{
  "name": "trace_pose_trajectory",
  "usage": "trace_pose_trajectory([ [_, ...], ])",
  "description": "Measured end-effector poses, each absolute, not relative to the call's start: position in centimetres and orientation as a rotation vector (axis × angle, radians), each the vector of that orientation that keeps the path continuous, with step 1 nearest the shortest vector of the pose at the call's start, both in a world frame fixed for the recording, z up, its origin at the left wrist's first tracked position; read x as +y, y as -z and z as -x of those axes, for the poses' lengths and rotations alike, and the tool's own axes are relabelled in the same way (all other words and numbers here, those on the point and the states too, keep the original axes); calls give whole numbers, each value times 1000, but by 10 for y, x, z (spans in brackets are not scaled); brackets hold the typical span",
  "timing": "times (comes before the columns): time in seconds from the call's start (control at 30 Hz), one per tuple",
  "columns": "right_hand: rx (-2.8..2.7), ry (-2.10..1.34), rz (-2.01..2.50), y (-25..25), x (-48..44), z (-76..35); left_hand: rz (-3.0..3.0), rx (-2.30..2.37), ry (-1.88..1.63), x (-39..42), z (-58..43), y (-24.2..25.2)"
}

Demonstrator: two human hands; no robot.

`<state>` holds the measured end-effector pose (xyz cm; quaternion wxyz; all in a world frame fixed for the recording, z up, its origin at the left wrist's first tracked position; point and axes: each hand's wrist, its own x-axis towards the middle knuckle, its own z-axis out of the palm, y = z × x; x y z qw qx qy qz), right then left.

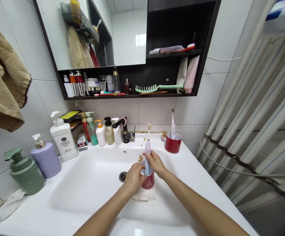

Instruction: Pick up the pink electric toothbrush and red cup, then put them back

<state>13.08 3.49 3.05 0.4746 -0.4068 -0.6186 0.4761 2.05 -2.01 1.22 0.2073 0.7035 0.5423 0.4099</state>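
My left hand [133, 178] is wrapped round a red cup [149, 182] held over the white sink [88, 183]. My right hand [156, 163] grips the handle of a pink-and-white electric toothbrush [147, 153], which stands upright in that cup with its brush head pointing up. Both hands hover just right of the drain [123, 176]. A second red cup [173, 143] holding another electric toothbrush [173, 126] stands on the rim behind my right hand.
Pump bottles line the counter's left: green [24, 172], lilac [45, 157], white [63, 137]. Smaller bottles flank the black faucet [124, 129]. A dark shelf [130, 95] holds toiletries and a green comb [157, 88]. A tan towel [2, 75] hangs left; striped curtain [262, 108] right.
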Motion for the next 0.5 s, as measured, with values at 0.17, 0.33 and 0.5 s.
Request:
trace_pose_trajectory([
  [0.17, -1645, -1097, 1081, -7, 36, -132, -2226, 1565, -820, -18, -25, -2],
  [0.33, -1714, -1010, 1144, -10, 45, -140, -2310, 1556, -787, -5, -30, -6],
  [0.5, -1723, -872, 1232, -34, 82, -153, -2418, 1487, -898, 32, -43, -31],
])
